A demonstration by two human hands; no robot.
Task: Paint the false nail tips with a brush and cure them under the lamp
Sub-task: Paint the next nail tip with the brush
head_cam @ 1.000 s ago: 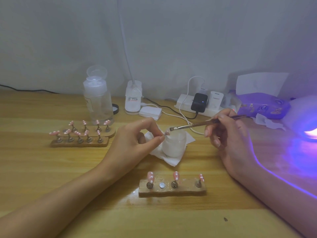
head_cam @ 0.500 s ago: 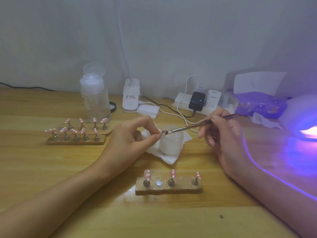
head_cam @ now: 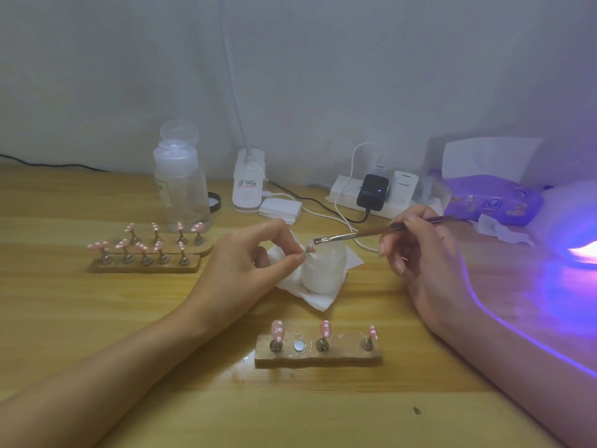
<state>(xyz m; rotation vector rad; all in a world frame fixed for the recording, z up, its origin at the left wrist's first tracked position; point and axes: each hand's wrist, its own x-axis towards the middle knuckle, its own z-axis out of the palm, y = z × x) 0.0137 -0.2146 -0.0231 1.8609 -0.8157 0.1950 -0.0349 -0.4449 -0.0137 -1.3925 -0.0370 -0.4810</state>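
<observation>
Nearest us, at six o'clock, a wooden block (head_cam: pixel 318 356) sits on the worktop (head_cam: pixel 97 318) with three pink nail tips (head_cam: pixel 325 328) upright on pegs and one bare silver disc (head_cam: pixel 299 345) between the first two. Just beyond it is the left hand (head_cam: pixel 245 263), forearm stretched in from eight o'clock, thumb and forefinger pinched on a single small nail tip (head_cam: pixel 310 248), the other fingers curled under. That tip hangs right at the rim of a white jar (head_cam: pixel 323 270), which stands on a crumpled tissue (head_cam: pixel 319 300). From four o'clock the right hand (head_cam: pixel 420 253) grips a slim brush (head_cam: pixel 371 232) like a pen, bristles aimed toward nine o'clock and poised just above the pinched tip; whether they touch, I can't tell. Out at nine o'clock, a second, longer block (head_cam: pixel 145 266) carries a double row of pink tips (head_cam: pixel 97 246). At three o'clock the curing lamp (head_cam: pixel 568 218) glows violet, throwing purple light across the wood and the right forearm. Farther back, at eleven o'clock, stands a clear bottle (head_cam: pixel 181 195); at twelve, a white lamp base (head_cam: pixel 248 189); at one o'clock, a power strip (head_cam: pixel 345 195) with a black charger (head_cam: pixel 372 192) plugged in, and a purple pack (head_cam: pixel 491 202) beside the curing lamp.
</observation>
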